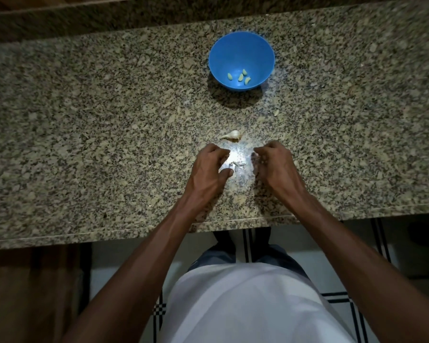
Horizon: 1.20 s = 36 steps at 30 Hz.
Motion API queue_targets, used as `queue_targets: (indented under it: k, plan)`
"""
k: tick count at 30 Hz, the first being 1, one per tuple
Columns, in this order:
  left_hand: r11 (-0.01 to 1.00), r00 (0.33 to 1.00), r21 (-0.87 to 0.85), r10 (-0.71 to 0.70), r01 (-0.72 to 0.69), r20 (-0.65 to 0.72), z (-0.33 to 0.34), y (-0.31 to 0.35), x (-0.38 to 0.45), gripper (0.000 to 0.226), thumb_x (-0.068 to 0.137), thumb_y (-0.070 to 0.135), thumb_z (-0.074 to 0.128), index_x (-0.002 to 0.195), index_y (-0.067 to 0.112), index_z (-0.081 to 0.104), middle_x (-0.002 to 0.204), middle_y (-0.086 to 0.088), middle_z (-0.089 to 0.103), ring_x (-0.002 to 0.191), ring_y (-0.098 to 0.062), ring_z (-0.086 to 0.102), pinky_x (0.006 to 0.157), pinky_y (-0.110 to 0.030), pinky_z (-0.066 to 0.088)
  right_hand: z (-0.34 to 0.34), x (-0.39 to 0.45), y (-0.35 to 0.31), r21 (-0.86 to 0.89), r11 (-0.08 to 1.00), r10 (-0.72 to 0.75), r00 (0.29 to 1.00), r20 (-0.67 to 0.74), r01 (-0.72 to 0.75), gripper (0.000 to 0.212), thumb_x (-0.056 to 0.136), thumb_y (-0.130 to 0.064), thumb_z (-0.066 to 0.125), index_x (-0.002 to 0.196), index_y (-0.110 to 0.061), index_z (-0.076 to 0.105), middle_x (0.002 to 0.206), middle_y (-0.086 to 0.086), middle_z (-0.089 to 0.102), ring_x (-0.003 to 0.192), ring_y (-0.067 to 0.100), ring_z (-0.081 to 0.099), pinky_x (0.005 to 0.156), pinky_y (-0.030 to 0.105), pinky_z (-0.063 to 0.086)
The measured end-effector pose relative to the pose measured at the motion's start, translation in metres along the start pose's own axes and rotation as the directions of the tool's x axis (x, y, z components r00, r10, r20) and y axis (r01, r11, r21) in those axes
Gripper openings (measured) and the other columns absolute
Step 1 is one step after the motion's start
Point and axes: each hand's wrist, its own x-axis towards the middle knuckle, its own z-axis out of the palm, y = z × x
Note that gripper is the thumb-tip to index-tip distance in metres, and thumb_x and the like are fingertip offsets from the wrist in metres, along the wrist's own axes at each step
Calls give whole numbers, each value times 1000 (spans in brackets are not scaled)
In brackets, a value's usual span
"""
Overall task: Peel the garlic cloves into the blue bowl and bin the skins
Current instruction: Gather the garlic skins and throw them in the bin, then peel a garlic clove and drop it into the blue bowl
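Note:
A blue bowl stands at the back of the granite counter with several peeled cloves in its bottom. A whitish piece of garlic skin or unpeeled clove lies on the counter just beyond my hands. Small skin scraps lie in a bright patch between my hands. My left hand rests on the counter with fingers curled, apart, holding nothing I can make out. My right hand is curled likewise, fingertips down beside the scraps; what lies under its fingers is hidden.
The granite counter runs left to right, its front edge close to my body. A small scrap lies right of the bowl's shadow. A raised granite ledge borders the back. Tiled floor shows below.

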Motion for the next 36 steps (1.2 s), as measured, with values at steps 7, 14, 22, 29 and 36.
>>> queue_targets:
  k: [7,14,22,29,36]
  plan:
    - [1000,999,6,26,-26,40,7,6,-2,37,88,17,81,121,5,69,109,-1,59,88,-16,61,84,-38,60,19,-7,-3,-9,997,-71,996,61,71,12,100,-3,63,106,1,73,107,9,55,81,20,58,61,21,53]
    - [993,999,110,45,-45,6,10,14,4,15,96,10,70,106,4,79,97,-6,66,78,-16,63,73,-35,61,30,2,-7,-32,993,-108,993,45,110,8,97,-5,69,98,-3,76,94,7,56,72,21,59,60,40,57]
    - [980,995,197,48,-30,-87,25,12,2,15,97,1,61,92,4,75,85,-10,64,71,-21,60,61,-41,56,38,4,-5,-86,980,-182,983,-21,179,13,95,3,64,92,-2,75,84,11,60,66,21,53,54,30,38]
    - [990,971,77,-101,120,-215,40,16,-4,15,99,-4,54,95,8,62,90,-6,58,81,-17,52,69,-34,51,43,6,0,-51,983,-177,982,-64,174,25,88,14,58,77,-9,57,77,4,51,67,19,44,50,28,30]
    - [382,666,-871,-741,311,-87,-11,4,-56,15,98,17,71,110,7,69,96,-9,80,87,-22,76,80,-36,61,35,26,-42,618,750,28,945,327,-236,16,102,-22,68,93,-11,75,77,-4,72,70,8,65,68,29,54]
